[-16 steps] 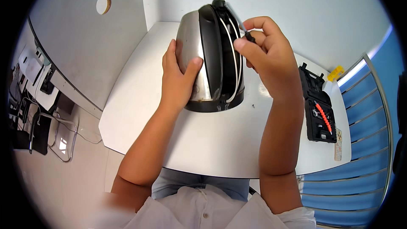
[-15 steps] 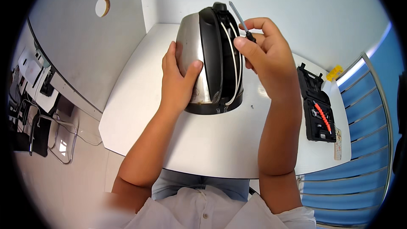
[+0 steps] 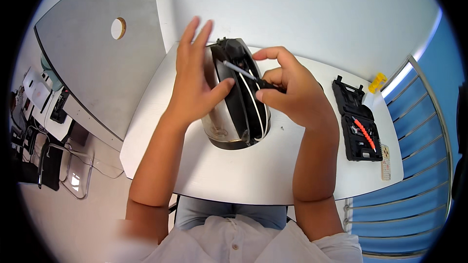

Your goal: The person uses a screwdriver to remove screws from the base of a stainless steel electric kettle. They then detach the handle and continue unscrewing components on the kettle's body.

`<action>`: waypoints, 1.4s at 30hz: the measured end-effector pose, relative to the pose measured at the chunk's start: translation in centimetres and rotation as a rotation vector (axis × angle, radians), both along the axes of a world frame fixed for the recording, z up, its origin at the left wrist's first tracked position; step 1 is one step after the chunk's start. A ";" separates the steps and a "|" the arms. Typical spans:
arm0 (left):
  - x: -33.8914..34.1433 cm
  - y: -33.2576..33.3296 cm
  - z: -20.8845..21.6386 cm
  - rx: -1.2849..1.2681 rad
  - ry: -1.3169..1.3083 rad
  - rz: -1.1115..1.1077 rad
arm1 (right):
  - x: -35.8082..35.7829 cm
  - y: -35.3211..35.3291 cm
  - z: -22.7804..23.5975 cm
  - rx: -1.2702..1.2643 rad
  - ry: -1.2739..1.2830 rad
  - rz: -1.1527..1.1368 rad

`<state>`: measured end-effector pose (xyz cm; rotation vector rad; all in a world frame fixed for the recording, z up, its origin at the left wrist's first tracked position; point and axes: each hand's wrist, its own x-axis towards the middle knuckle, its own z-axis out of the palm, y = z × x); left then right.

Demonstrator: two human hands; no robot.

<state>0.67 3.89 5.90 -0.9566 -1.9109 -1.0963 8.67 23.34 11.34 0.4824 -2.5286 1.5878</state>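
Observation:
A steel and black electric kettle (image 3: 220,130) stands on the white table in front of me. Its black handle side faces me with the cover off, and two white wires (image 3: 261,113) run down the exposed channel. My left hand (image 3: 191,85) is at the kettle's left side, fingers stretched up and apart, thumb over the black edge. In my right hand (image 3: 298,90) a screwdriver (image 3: 238,69) is gripped by its black handle. Its grey shaft points up-left across the top of the opened handle; whether the tip touches anything is unclear.
To the right lies an open black tool case (image 3: 361,139) with an orange flexible shaft (image 3: 364,135). Near it are a pale remote control (image 3: 385,162) and a yellow object (image 3: 377,83). A metal railing (image 3: 425,169) borders the table's right, and a grey partition (image 3: 105,63) its left.
The kettle's top has tipped toward me. My left hand has shifted upward and its fingers have lifted off the steel side. The screwdriver has swung down-left across the handle.

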 end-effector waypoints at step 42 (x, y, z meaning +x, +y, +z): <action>-3.4 0.3 1.6 -0.208 0.130 -0.060 | 1.1 1.3 0.4 0.022 0.410 -0.353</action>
